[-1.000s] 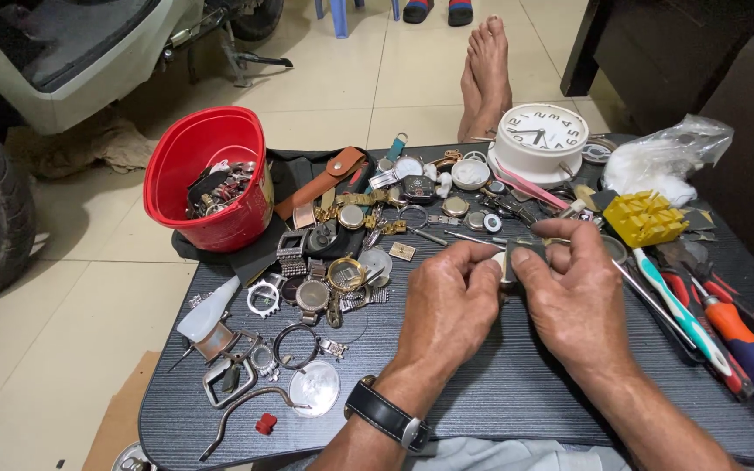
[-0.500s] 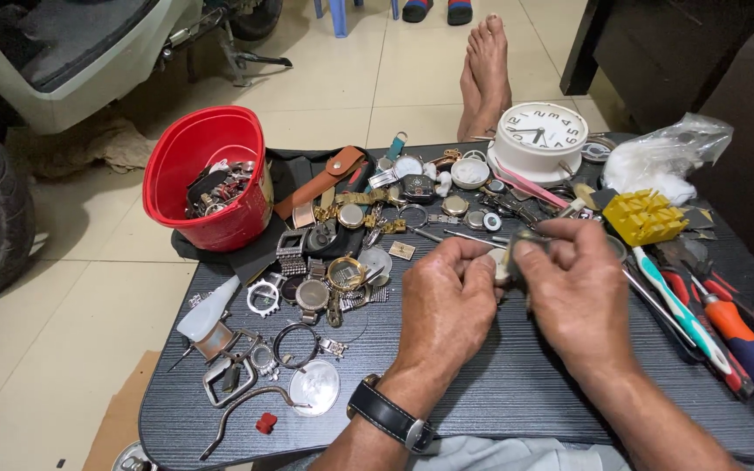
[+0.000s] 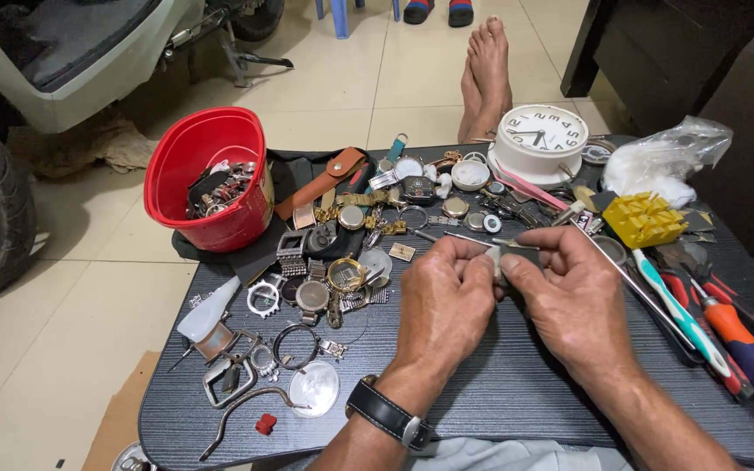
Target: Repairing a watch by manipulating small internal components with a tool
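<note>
Two hands meet over the middle of a dark, grained surface (image 3: 517, 401) in the head view, the only view there is. The left hand (image 3: 442, 310), with a black-strapped wristwatch (image 3: 387, 417) on its wrist, has its fingers curled in and pinches a small grey part (image 3: 492, 262) between thumb and forefinger. The right hand (image 3: 569, 296) is closed too, its thumb and forefinger pressed to the same part from the other side; a thin metal tool (image 3: 460, 236) sticks out leftward from the grip. What the part is cannot be told, since the fingers hide most of it.

Just left of the hands lies a scatter of watch cases, rings and bracelets (image 3: 325, 288), and beyond them a red bucket (image 3: 211, 179) holding more metal pieces. Behind the hands stands a white alarm clock (image 3: 540, 139). To the right lie a yellow block (image 3: 645, 218), a clear plastic bag (image 3: 669, 157) and screwdrivers with coloured handles (image 3: 743, 344). Bare feet (image 3: 486, 65) rest on the tiled floor beyond the surface.
</note>
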